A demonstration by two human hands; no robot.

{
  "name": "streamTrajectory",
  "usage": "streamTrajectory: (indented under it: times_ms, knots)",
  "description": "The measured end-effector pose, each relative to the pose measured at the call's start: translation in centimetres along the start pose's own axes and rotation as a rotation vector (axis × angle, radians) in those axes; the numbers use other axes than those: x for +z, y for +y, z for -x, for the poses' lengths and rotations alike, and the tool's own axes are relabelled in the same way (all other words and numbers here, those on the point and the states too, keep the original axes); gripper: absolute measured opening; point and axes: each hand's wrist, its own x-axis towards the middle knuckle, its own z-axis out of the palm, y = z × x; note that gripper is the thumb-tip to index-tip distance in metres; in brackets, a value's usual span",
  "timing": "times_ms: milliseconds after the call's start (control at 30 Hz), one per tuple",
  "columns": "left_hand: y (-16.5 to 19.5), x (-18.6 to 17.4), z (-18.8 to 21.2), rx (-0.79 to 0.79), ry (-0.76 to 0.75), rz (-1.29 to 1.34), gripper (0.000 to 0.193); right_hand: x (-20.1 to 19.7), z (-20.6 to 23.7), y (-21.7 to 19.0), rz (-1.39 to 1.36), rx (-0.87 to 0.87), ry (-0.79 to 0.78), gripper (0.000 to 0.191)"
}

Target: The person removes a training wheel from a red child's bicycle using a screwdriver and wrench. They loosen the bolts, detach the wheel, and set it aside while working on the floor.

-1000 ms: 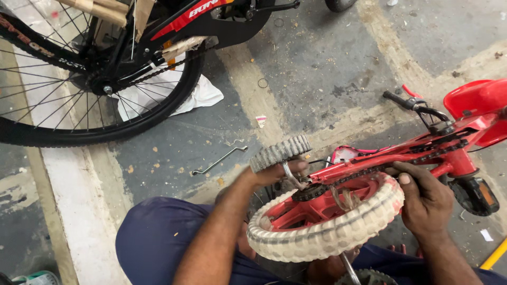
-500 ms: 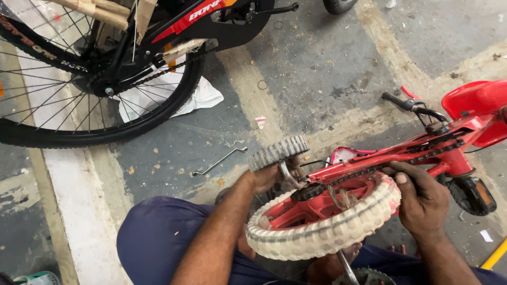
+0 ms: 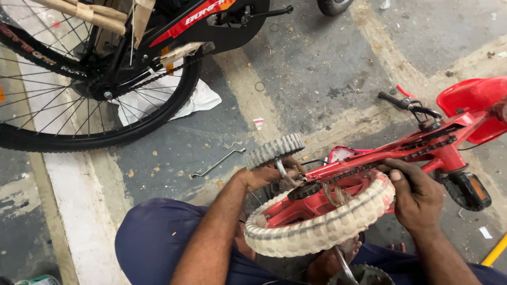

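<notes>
head view: the small red bicycle [image 3: 422, 150] lies upturned across the person's lap, its white-tyred rear wheel [image 3: 322, 224] nearest. the left hand [image 3: 266, 174] clasps the training-wheel bracket [image 3: 285, 174] by the hub; the right hand [image 3: 417, 195] grips the tyre and chain stay. a bent spanner [image 3: 217, 163] (on the floor) lies left, near the black bicycle wheel [image 3: 79, 105].
</notes>
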Motion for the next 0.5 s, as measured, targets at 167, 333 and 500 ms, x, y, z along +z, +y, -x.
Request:
streamTrajectory:
  times_ms: [167, 333, 500]
  knots:
    - [0.9, 0.5, 0.2, 0.029, 0.029, 0.127, 0.036, 0.1, 0.1, 0.6, -0.020, 0.000, -0.003, 0.022]
    - [-1.5, -1.8, 0.6, 0.031, 0.206, 0.049, 0.036, 0.0, 0.0, 0.5, 0.042, -0.013, -0.001, 0.022]
    - [-6.3, -5.5, -0.1, -0.228, 0.450, -0.120, 0.036, 0.0, -0.5, -0.4, 0.011, -0.003, -0.001, 0.022]
